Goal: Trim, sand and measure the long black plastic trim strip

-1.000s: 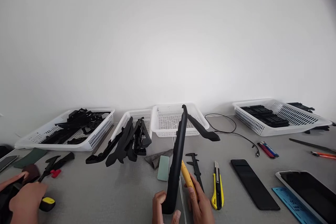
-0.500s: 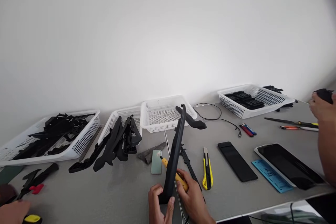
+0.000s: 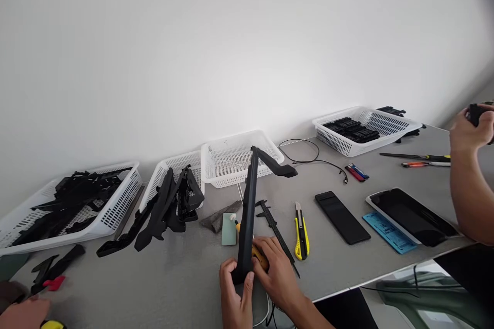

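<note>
Lowered since before, left hand [image 3: 236, 295] grips black part [image 3: 247, 221] upright.

One head-worn camera looks forward and down across the table [image 3: 185, 277] toward the wall [image 3: 231, 36].

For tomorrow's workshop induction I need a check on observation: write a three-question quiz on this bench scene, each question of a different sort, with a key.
1. True or false: the left hand grips the lower end of the long black part, which stands nearly upright on the table.
2. Multiple choice: what does the right hand hold against that part? A) a yellow-handled tool B) the caliper C) the utility knife
3. Fill in: the dark phone lies between the utility knife and the ____.

Key: 1 true; 2 A; 3 tablet.
</note>
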